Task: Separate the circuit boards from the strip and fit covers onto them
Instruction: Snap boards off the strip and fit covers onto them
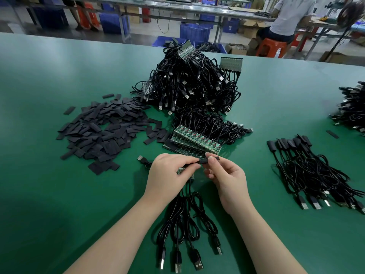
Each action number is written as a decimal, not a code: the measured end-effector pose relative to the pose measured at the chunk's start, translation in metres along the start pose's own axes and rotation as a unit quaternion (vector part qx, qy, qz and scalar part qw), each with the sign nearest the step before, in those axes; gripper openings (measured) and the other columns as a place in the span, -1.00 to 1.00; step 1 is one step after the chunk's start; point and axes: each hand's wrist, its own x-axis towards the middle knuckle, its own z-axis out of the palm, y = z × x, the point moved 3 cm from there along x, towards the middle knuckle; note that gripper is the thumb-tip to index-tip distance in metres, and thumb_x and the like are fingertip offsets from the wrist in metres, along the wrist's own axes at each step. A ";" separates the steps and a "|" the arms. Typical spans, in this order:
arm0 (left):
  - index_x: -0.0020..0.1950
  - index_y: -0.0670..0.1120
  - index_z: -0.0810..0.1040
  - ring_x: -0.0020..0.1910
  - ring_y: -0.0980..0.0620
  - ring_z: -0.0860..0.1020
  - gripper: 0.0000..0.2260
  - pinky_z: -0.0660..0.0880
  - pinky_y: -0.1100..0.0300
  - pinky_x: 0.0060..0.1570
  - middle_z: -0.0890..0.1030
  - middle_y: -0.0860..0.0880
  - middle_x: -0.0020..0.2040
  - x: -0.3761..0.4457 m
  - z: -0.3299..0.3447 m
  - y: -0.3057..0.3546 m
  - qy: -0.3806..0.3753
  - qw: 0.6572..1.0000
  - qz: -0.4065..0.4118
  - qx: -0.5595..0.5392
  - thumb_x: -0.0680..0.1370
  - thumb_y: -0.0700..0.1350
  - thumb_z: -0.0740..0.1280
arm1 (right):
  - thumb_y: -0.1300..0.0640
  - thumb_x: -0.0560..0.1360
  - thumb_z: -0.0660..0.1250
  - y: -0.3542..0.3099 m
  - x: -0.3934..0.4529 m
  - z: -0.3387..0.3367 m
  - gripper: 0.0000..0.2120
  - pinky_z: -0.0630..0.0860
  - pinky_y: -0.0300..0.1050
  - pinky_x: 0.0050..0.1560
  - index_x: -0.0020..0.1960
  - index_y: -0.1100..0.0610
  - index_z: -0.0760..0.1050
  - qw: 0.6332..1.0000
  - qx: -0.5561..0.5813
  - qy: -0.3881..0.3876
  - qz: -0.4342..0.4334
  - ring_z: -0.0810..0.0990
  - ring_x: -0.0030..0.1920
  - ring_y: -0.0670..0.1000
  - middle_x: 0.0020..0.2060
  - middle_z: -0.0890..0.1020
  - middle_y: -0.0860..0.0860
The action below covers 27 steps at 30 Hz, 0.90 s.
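Note:
My left hand [167,175] grips a short green strip of circuit boards [182,170], and their black USB cables [183,224] hang down toward me. My right hand [223,175] pinches a flat black cover [205,160] between thumb and forefinger at the end of one board. Just beyond my hands lies a longer strip of green boards [195,141] on the green table [59,194]. A pile of loose black covers [106,131] sits to the left.
A large heap of cabled board strips [195,84] fills the middle back. Finished covered cables [308,169] lie at the right, another cable pile [351,107] at the far right edge. A loose USB plug [140,158] lies left of my hands. A seated person [288,18] is behind.

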 end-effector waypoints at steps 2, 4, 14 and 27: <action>-0.03 0.03 0.73 -0.06 0.24 0.60 -0.86 0.42 0.24 0.09 0.70 0.18 -0.11 0.000 0.000 0.001 0.008 1.000 0.017 0.004 0.46 0.01 0.45 | -0.11 0.33 0.52 0.001 0.000 0.001 -0.73 0.49 -0.26 -0.19 -0.03 -0.01 0.73 1.000 0.005 0.008 0.005 0.56 -0.25 -0.07 -0.22 0.69 0.00; -0.03 0.01 0.73 -0.07 0.25 0.61 -0.86 0.42 0.23 0.08 0.70 0.17 -0.10 -0.001 0.000 0.001 0.011 0.999 0.034 0.006 0.45 0.00 0.46 | -0.09 0.33 0.49 0.001 0.000 0.001 -0.74 0.48 -0.24 -0.17 -0.04 -0.01 0.73 1.000 0.007 0.017 0.005 0.55 -0.24 -0.06 -0.22 0.69 0.01; -0.05 -0.03 0.73 -0.13 0.17 0.65 -0.90 0.49 0.11 -0.06 0.71 0.12 -0.14 -0.002 0.001 0.001 0.051 0.994 0.091 0.027 0.47 -0.06 0.47 | -0.06 0.26 0.51 0.006 -0.004 0.009 -0.74 0.47 -0.29 -0.31 -0.20 0.12 0.72 0.998 0.055 0.023 0.037 0.44 -0.39 -0.09 -0.42 0.55 -0.05; -0.09 -0.11 0.74 -0.23 0.04 0.66 -0.93 0.49 0.03 -0.20 0.71 0.05 -0.19 -0.004 0.002 0.004 0.073 0.989 0.125 0.040 0.46 -0.16 0.49 | -0.13 0.24 0.56 0.009 -0.004 0.009 -0.64 0.46 -0.24 -0.22 -0.22 0.16 0.67 0.998 0.043 0.038 0.018 0.42 -0.31 -0.06 -0.36 0.47 0.06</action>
